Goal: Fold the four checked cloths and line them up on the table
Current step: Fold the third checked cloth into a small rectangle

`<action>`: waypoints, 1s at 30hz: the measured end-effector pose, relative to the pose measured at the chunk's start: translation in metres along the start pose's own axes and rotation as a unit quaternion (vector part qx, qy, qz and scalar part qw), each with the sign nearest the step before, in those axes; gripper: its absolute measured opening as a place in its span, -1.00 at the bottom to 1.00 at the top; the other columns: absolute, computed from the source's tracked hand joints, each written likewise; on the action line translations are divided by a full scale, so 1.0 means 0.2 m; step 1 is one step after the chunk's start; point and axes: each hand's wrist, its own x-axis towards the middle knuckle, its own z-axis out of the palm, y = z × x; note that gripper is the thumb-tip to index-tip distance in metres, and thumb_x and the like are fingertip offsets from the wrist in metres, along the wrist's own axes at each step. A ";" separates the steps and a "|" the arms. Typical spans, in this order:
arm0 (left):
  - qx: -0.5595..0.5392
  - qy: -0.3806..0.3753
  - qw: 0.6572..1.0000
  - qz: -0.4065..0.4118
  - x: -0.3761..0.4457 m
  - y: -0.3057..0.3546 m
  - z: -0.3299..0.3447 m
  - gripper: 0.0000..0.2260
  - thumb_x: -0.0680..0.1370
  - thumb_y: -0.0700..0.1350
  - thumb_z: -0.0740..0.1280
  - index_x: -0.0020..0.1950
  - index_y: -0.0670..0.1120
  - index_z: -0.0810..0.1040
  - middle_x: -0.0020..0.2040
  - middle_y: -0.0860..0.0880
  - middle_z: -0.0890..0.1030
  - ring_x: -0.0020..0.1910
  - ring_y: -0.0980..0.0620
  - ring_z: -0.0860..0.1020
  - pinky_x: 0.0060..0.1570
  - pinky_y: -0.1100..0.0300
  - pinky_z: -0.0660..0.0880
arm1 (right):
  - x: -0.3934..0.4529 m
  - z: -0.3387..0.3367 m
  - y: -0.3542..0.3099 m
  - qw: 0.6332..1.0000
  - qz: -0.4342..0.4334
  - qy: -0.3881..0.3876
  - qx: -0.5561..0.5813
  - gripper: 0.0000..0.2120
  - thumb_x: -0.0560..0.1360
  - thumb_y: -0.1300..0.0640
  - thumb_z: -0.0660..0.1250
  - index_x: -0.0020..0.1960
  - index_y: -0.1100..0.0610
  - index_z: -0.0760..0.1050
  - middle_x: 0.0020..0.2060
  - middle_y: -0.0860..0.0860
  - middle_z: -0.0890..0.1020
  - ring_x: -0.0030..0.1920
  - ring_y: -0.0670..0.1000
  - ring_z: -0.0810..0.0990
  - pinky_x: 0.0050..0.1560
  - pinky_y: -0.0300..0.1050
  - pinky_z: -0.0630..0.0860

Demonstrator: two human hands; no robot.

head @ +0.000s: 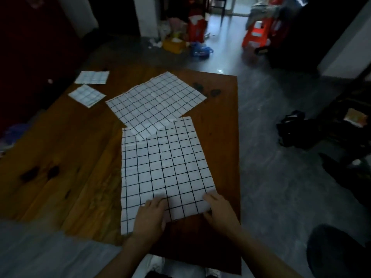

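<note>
While both hands grip the near cloth point(164, 167) (unfolded), left hand point(149, 218) flat, right hand point(219, 210) pinching its corner; two folded cloths point(87, 94) far left

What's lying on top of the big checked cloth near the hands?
A corner of the other unfolded white checked cloth overlaps the near white checked cloth's far edge. Both hands, left and right, cover its near edge.

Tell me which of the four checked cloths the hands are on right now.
The near unfolded cloth, both hands at its near edge. The other unfolded cloth lies beyond it; the two folded cloths sit far left, untouched.
</note>
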 end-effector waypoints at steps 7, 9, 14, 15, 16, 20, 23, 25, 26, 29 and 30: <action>0.028 0.011 0.998 -0.058 -0.03 0.08 0.00 -0.60 0.17 -0.13 0.60 -0.03 0.02 0.65 0.01 0.00 0.65 -0.11 -0.03 0.62 -0.21 0.06 0.58 | 0.02 0.05 0.15 0.995 -0.077 0.021 -0.054 -0.72 0.54 0.09 0.30 0.25 0.00 0.49 0.23 -0.09 0.50 0.28 -0.03 0.39 0.28 -0.12 0.31; 0.030 0.024 0.998 -0.055 -0.04 0.10 -0.01 -0.65 0.19 -0.11 0.60 -0.07 0.04 0.65 0.00 0.02 0.65 -0.09 -0.02 0.61 -0.17 0.06 0.58 | 0.03 0.04 0.17 0.992 -0.093 0.024 -0.081 -0.80 0.58 0.09 0.23 0.16 0.00 0.55 0.17 -0.09 0.54 0.24 -0.03 0.41 0.22 -0.12 0.31; -0.028 0.058 0.997 -0.051 -0.05 0.13 -0.06 -0.84 0.54 -0.02 0.28 0.09 0.04 0.54 0.12 0.04 0.54 0.15 0.01 0.47 0.18 0.09 0.39 | 0.06 -0.02 0.18 0.991 -0.096 0.057 -0.073 -0.86 0.58 0.10 0.23 -0.03 0.00 0.57 -0.01 -0.10 0.60 0.08 -0.04 0.48 0.08 -0.12 0.36; -0.037 0.075 0.995 -0.048 -0.06 0.13 -0.07 -0.83 0.55 0.02 0.22 0.09 0.05 0.52 0.11 0.05 0.52 0.15 0.02 0.46 0.19 0.11 0.37 | 0.06 -0.05 0.18 0.991 -0.097 0.066 -0.061 -0.88 0.57 0.11 0.25 -0.06 -0.01 0.56 -0.03 -0.11 0.59 0.05 -0.04 0.48 0.05 -0.11 0.37; -0.046 0.088 0.994 -0.044 -0.06 0.14 -0.08 -0.80 0.55 0.07 0.19 0.10 0.07 0.51 0.10 0.08 0.51 0.16 0.03 0.45 0.20 0.12 0.35 | 0.07 -0.08 0.18 0.991 -0.099 0.074 -0.048 -0.89 0.56 0.13 0.27 -0.08 -0.02 0.55 -0.07 -0.12 0.59 0.00 -0.05 0.49 0.02 -0.10 0.39; -0.060 0.105 0.992 -0.042 -0.09 0.11 -0.12 -0.56 0.46 0.25 0.31 0.27 0.11 0.47 0.22 0.11 0.52 0.25 0.03 0.45 0.29 0.05 0.33 | 0.10 -0.21 0.20 0.987 -0.123 0.104 0.007 -0.87 0.55 0.17 0.31 -0.12 -0.04 0.51 -0.17 -0.16 0.55 -0.11 -0.10 0.48 -0.06 0.02 0.49; -0.046 0.130 0.990 -0.022 -0.11 0.07 -0.14 -0.68 0.42 0.06 0.43 0.16 0.07 0.55 0.13 0.05 0.59 0.14 -0.01 0.52 0.16 0.03 0.44 | 0.10 -0.28 0.19 0.983 -0.129 0.127 0.012 -0.94 0.56 0.11 0.30 -0.08 -0.01 0.52 -0.15 -0.17 0.55 -0.09 -0.10 0.50 -0.04 -0.01 0.51; -0.048 0.158 0.986 -0.022 -0.11 0.05 -0.13 -0.77 0.39 -0.08 0.47 0.01 0.05 0.57 0.01 0.03 0.61 0.02 -0.03 0.55 0.03 0.02 0.48 | 0.10 -0.32 0.20 0.980 -0.135 0.145 0.010 -0.97 0.54 0.14 0.35 -0.08 0.04 0.54 -0.15 -0.16 0.55 -0.09 -0.09 0.52 -0.05 -0.04 0.53; -0.048 0.171 0.984 -0.025 -0.11 0.05 -0.14 -0.80 0.39 -0.11 0.47 -0.03 0.04 0.57 -0.03 0.03 0.62 -0.01 -0.03 0.56 -0.01 0.02 0.48 | 0.09 -0.34 0.20 0.980 -0.134 0.148 0.008 -0.95 0.53 0.18 0.37 -0.08 0.05 0.54 -0.15 -0.17 0.54 -0.10 -0.10 0.52 -0.05 -0.07 0.52; -0.026 0.211 0.977 -0.018 -0.13 0.06 -0.15 -0.84 0.39 -0.11 0.49 -0.08 0.02 0.59 -0.08 0.02 0.62 -0.08 -0.03 0.57 -0.08 0.02 0.50 | 0.06 -0.39 0.21 0.981 -0.130 0.146 0.006 -0.92 0.53 0.20 0.37 -0.07 0.03 0.53 -0.14 -0.18 0.51 -0.09 -0.13 0.48 -0.04 -0.25 0.41; -0.018 0.224 0.974 -0.015 -0.15 0.07 -0.16 -0.84 0.39 -0.11 0.51 -0.09 0.01 0.60 -0.09 0.02 0.63 -0.10 -0.03 0.57 -0.11 0.03 0.49 | 0.05 -0.40 0.22 0.981 -0.129 0.146 0.008 -0.94 0.54 0.19 0.36 -0.05 0.04 0.54 -0.14 -0.17 0.50 -0.08 -0.15 0.48 -0.03 -0.32 0.36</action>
